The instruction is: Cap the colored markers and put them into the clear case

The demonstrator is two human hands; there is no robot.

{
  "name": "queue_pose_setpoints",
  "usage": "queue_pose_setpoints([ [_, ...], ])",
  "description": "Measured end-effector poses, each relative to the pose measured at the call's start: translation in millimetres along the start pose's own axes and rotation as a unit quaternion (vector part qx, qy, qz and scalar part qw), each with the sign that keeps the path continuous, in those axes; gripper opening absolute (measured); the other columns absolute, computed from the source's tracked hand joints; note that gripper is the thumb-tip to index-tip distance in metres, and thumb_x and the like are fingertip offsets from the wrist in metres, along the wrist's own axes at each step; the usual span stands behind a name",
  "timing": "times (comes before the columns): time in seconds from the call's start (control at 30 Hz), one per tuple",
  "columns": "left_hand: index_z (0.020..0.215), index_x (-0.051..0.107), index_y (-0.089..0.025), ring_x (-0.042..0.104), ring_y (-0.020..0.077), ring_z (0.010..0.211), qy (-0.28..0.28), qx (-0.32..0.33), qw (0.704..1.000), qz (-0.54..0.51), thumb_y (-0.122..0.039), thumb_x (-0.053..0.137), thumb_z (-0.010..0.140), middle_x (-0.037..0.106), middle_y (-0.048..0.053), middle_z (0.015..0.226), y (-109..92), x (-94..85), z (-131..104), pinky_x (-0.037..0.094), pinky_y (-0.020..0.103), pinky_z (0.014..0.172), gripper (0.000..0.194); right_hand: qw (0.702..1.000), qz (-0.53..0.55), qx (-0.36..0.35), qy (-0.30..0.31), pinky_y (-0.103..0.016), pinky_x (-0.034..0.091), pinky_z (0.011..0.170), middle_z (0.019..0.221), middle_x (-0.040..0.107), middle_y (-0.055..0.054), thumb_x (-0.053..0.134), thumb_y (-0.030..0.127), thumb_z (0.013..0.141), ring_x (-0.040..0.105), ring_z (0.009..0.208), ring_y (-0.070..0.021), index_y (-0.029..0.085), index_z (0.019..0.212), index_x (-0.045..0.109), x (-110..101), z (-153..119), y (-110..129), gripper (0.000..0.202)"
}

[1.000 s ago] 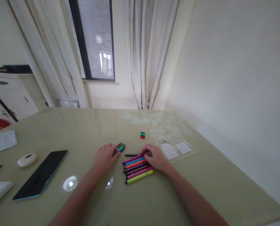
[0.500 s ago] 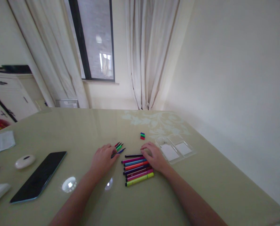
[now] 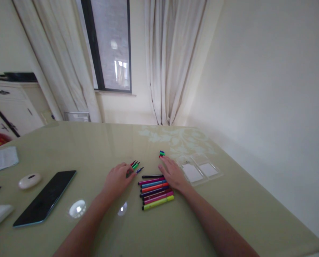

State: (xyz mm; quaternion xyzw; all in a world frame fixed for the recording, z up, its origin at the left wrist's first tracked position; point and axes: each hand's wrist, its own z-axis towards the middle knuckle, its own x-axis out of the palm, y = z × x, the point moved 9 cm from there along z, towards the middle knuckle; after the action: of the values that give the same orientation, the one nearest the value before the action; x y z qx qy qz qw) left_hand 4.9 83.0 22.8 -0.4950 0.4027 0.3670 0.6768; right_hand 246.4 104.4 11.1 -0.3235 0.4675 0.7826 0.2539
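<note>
My left hand (image 3: 119,177) is closed around several uncapped felt-tip pens (image 3: 135,165), with red, green and blue barrels and their tips pointing away to the right. Fingers stretched forward, my right hand (image 3: 172,172) reaches to a small group of pen caps (image 3: 162,153) in blue, green and red; its fingertips are at the red cap, and whether they touch it I cannot tell. Between my hands lies a row of capped felt-tip pens (image 3: 156,192), black at the far end and yellow-green nearest me. Their right ends are partly hidden under my right hand.
Right of my right hand lies an open clear plastic case (image 3: 208,169) with white inserts. A black phone or tablet (image 3: 45,200), a white oval object (image 3: 30,181) and a folded cloth or paper (image 3: 3,159) are on the left. A wall borders the table's right side.
My right hand has moved forward from the capped pens, its fingers now reaching the caps. My left hand stays nearly in place with its pens.
</note>
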Motion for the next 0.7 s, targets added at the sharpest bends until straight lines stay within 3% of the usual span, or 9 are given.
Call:
queue_pose_setpoints([
  [0.17, 0.100, 0.070, -0.021, 0.067, 0.0247, 0.094, -0.033, -0.047, 0.998, 0.025, -0.035, 0.048, 0.099, 0.071, 0.008, 0.100, 25, -12.8, 1, 0.048, 0.035, 0.084, 0.026, 0.999, -0.004, 0.002, -0.036, -0.046, 0.038, 0.115, 0.135, 0.064, -0.011, 0.046, 0.045, 0.105, 0.054, 0.130, -0.0255, 0.024, 0.132, 0.065, -8, -1, 3, 0.039],
  [0.3, 0.104, 0.072, -0.022, 0.067, 0.0265, 0.101, -0.041, -0.084, 0.993, 0.068, -0.036, 0.046, 0.101, 0.071, 0.009, 0.105, 40, -15.4, 0, 0.049, 0.036, 0.089, 0.031, 1.000, -0.014, -0.006, -0.022, -0.044, 0.039, 0.112, 0.128, 0.069, -0.011, 0.045, 0.042, 0.106, 0.057, 0.126, -0.0257, 0.022, 0.117, 0.072, -6, 0, 8, 0.036],
  [0.53, 0.100, 0.075, -0.021, 0.066, 0.0264, 0.102, 0.007, -0.087, 0.994, 0.072, -0.031, 0.048, 0.099, 0.071, 0.009, 0.105, 42, -7.4, 1, 0.048, 0.037, 0.091, 0.029, 0.999, -0.031, 0.005, -0.016, -0.035, 0.045, 0.099, 0.111, 0.075, -0.009, 0.040, 0.036, 0.108, 0.066, 0.107, -0.0220, 0.020, 0.105, 0.075, -10, -3, 15, 0.039],
  [0.7, 0.098, 0.071, -0.019, 0.065, 0.0292, 0.103, -0.021, -0.093, 0.992, 0.087, -0.030, 0.045, 0.099, 0.070, 0.011, 0.105, 46, -11.8, 0, 0.049, 0.042, 0.091, 0.028, 0.999, -0.009, 0.028, -0.035, -0.034, 0.049, 0.093, 0.108, 0.074, -0.010, 0.046, 0.032, 0.106, 0.068, 0.100, -0.0221, 0.020, 0.098, 0.077, -14, -6, 9, 0.034],
])
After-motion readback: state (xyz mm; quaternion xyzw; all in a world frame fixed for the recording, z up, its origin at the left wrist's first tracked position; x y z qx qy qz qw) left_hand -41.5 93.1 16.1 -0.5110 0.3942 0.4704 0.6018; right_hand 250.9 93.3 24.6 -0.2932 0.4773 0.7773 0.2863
